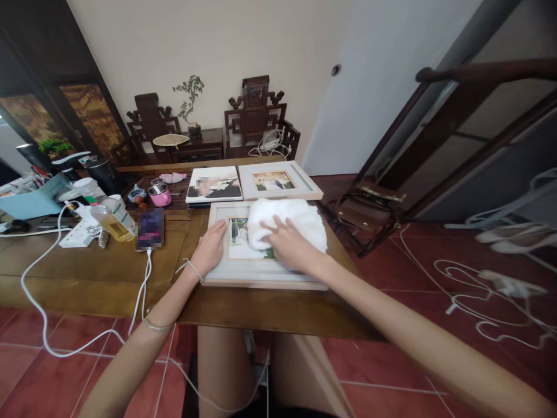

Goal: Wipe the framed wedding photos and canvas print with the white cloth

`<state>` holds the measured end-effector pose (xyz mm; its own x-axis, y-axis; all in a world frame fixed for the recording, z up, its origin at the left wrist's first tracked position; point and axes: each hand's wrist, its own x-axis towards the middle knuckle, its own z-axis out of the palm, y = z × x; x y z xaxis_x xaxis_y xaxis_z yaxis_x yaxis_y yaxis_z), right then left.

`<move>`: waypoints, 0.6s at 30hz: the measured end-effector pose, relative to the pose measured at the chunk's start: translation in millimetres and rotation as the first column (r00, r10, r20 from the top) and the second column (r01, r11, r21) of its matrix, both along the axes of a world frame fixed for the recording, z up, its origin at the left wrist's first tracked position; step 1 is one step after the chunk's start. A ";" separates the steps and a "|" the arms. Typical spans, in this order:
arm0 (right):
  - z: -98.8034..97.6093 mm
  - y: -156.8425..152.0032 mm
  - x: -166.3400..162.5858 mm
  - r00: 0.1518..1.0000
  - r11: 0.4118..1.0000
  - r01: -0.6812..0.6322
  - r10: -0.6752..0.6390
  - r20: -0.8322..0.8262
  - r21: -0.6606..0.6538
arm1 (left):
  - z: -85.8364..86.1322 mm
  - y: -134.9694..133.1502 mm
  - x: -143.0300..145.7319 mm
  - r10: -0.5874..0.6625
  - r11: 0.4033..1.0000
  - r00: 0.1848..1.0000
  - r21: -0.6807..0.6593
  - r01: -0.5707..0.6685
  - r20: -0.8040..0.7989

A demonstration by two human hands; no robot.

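Note:
A picture frame [261, 277] with a pale wooden edge and a wide white mat lies flat on the brown wooden table, a photo [237, 241] in its middle. My left hand [210, 248] holds the frame's left side, fingers close together along the border. With fingers bent and somewhat apart, my right hand [285, 241] presses a bunched white towel [300, 217] onto the glass. The towel covers the frame's upper right and part of the photo. Just behind it lie a second framed photo [300, 174] and a white-edged picture panel [214, 184].
To the left are a phone [149, 229] on a charging cable, a bottle of yellowish liquid [114, 217], a power strip [78, 235] and a pink cup [160, 194]. A wooden chair [418, 133] with a brown bag [369, 209] stands right; cables lie on the red floor.

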<state>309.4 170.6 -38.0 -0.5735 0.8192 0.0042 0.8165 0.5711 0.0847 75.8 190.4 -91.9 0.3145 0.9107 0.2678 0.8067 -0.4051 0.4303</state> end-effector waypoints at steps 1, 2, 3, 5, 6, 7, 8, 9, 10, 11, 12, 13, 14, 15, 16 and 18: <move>3.0 -15.4 2.4 1.000 0.999 -0.016 0.016 0.004 -0.034 | -0.2 0.2 -0.1 -0.003 1.000 1.000 0.000 0.003 0.003; 6.7 -30.5 5.2 1.000 0.998 -0.028 0.028 0.004 -0.060 | -0.6 0.5 -0.3 -0.006 1.000 1.000 0.002 0.006 0.006; 11.0 -45.0 7.9 0.999 0.996 -0.035 0.036 0.002 -0.078 | -1.0 0.8 -0.6 -0.008 1.000 1.000 0.005 0.008 0.007; 20.3 -70.6 12.0 0.999 0.993 -0.047 0.047 -0.007 -0.107 | -1.5 1.2 -0.9 -0.012 1.000 1.000 0.011 0.012 0.001; 24.4 -81.4 12.9 0.998 0.991 -0.057 0.056 -0.014 -0.120 | -1.6 1.3 -0.9 -0.014 1.000 1.000 0.011 0.014 -0.003; 27.6 -90.5 12.8 0.997 0.988 -0.070 0.068 -0.023 -0.134 | -1.6 1.3 -0.9 -0.014 1.000 1.000 0.010 0.014 -0.007; 29.4 -97.7 11.6 0.996 0.986 -0.085 0.081 -0.034 -0.147 | -1.4 1.2 -0.9 -0.013 1.000 1.000 0.009 0.013 -0.011; 29.6 -102.7 9.6 0.995 0.984 -0.097 0.091 -0.046 -0.152 | -1.2 1.1 -1.0 -0.011 1.000 1.000 0.007 0.012 -0.016; 27.9 -105.2 7.0 0.994 0.984 -0.102 0.094 -0.059 -0.148 | -1.0 1.0 -1.1 -0.010 1.000 1.000 0.005 0.011 -0.021; 24.5 -104.8 4.0 0.993 0.985 -0.101 0.092 -0.073 -0.138 | -0.7 1.0 -1.4 -0.011 1.000 1.000 0.004 0.011 -0.027; 19.8 -101.3 1.2 0.993 0.988 -0.096 0.085 -0.087 -0.125 | -0.6 1.1 -1.8 -0.015 1.000 0.999 0.003 0.015 -0.035; 14.1 -94.6 -1.2 0.992 0.990 -0.087 0.076 -0.100 -0.111 | -0.6 1.3 -2.3 -0.023 1.000 0.999 0.003 0.023 -0.043; 7.9 -84.7 -2.8 0.992 0.992 -0.075 0.065 -0.110 -0.097 | -0.6 1.6 -2.9 -0.032 0.999 0.998 0.003 0.032 -0.051; 1.8 -72.0 -3.5 0.992 0.995 -0.061 0.052 -0.118 -0.079 | -0.8 1.9 -3.5 -0.041 0.999 0.998 0.004 0.041 -0.057; -3.7 -57.1 -3.4 0.992 0.998 -0.044 0.037 -0.122 -0.055 | -1.0 2.4 -4.2 -0.048 0.999 0.997 0.007 0.049 -0.063; -11.8 -23.0 -1.5 0.992 1.000 0.002 -0.001 -0.130 0.011 | -1.5 3.3 -5.2 -0.057 0.998 0.996 0.013 0.058 -0.069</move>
